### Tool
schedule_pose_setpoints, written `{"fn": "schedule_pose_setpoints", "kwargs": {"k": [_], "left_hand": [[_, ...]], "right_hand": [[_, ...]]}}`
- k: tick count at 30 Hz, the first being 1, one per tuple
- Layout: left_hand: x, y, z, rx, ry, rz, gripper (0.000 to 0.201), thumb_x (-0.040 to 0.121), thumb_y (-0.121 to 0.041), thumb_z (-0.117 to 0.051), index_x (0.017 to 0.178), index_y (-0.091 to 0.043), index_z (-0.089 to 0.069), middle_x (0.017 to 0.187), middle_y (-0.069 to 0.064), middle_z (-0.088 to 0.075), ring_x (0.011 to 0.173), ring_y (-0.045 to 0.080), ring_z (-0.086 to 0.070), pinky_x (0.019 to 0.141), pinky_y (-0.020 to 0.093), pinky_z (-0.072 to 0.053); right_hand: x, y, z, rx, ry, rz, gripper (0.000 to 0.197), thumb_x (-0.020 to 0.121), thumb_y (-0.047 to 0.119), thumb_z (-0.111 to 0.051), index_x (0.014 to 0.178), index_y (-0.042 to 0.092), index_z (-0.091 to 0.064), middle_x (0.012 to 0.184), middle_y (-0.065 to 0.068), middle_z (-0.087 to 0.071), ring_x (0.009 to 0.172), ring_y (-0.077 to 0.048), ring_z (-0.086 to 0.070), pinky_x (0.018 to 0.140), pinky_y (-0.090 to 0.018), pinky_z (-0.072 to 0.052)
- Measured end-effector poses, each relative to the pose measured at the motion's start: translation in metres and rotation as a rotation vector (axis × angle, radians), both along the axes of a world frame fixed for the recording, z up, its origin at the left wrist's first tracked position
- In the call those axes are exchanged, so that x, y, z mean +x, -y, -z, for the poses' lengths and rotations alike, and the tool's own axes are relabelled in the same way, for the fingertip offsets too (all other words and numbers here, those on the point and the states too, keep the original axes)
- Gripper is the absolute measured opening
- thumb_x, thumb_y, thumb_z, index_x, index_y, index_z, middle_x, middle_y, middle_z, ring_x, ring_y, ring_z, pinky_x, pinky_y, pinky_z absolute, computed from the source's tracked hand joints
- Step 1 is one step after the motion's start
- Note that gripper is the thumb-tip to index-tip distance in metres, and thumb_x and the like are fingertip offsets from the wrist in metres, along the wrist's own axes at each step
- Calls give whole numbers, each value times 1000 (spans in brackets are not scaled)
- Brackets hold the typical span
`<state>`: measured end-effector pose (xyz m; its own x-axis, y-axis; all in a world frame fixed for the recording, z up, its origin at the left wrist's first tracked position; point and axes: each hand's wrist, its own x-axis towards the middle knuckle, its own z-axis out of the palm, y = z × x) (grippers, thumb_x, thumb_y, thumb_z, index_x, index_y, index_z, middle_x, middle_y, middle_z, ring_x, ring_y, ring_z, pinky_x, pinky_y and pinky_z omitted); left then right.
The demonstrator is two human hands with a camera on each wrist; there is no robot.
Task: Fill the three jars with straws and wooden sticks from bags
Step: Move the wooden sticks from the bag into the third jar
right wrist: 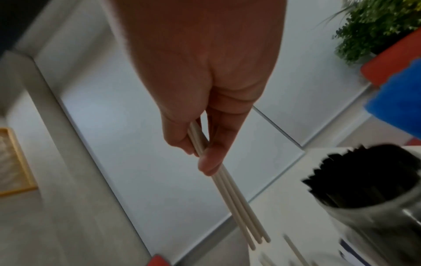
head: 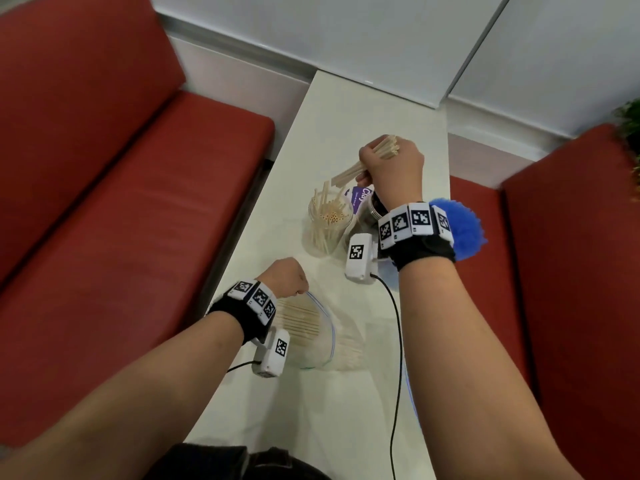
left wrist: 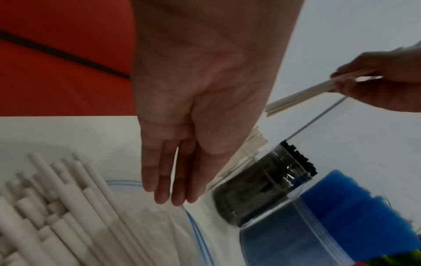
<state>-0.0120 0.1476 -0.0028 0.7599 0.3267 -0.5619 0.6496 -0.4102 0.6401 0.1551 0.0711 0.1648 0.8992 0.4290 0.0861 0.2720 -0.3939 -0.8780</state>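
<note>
A narrow white table (head: 349,109) carries three jars (head: 327,226) and a clear zip bag (head: 311,334) of pale straws.

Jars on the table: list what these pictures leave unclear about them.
- Head view: the right hand and wrist band cover most of the black-straw jar; its fill level is hidden.
- Head view: the blue straws show, their jar does not.
- Right wrist view: motion blur smears the black-straw jar's rim.

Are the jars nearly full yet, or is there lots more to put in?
Partly done. One jar already holds pale straws, another jar holds black ones. The right hand grips a bunch of pale straws above the jars. More straws still lie in the bag under the left hand. The third jar is hidden.
</note>
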Motion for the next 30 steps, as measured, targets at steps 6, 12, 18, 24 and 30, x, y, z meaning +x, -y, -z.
{"fn": "schedule_pose_setpoints", "kwargs": {"k": [6,12,18,24,30], "left_hand": [[4,12,2,243,-96,420,18,92,-7,-53,96,-1,-69,101,10,-69,107,31,-63,84,29,-52],[-4,21,19,370,-250,571,44,87,-23,-69,126,-10,-56,126,8,-59,114,28,-59,99,38,-47],[-9,34,27,658,-188,696,28,94,-9,-48,120,-10,-59,124,7,-60,112,26,-58,93,38,-43],[-9,35,18,657,-164,716,26,92,-1,-43,107,-4,-64,110,11,-67,98,30,-67,79,34,-50],[-5,40,-1,792,-268,793,30,99,-9,-41,123,-14,-58,125,3,-60,117,25,-56,99,40,-39]], "right_hand": [[9,-24,58,-151,-74,-21,10,88,8,-63,85,3,-70,63,-14,-69,47,-19,-67,53,-30,-58],[7,-28,97,-326,-123,-102,16,90,10,-63,94,-3,-71,80,-21,-73,69,-34,-72,72,-43,-62],[1,-17,105,-260,-127,-96,29,86,21,-77,111,9,-67,110,-13,-67,59,-18,-63,61,-30,-57],[-7,2,93,-209,4,-66,42,93,32,-70,130,14,-60,115,-8,-63,106,-21,-60,91,-37,-52],[-49,38,97,-35,125,-61,24,95,7,-51,98,18,-72,83,13,-67,65,1,-56,64,-21,-45]]}}
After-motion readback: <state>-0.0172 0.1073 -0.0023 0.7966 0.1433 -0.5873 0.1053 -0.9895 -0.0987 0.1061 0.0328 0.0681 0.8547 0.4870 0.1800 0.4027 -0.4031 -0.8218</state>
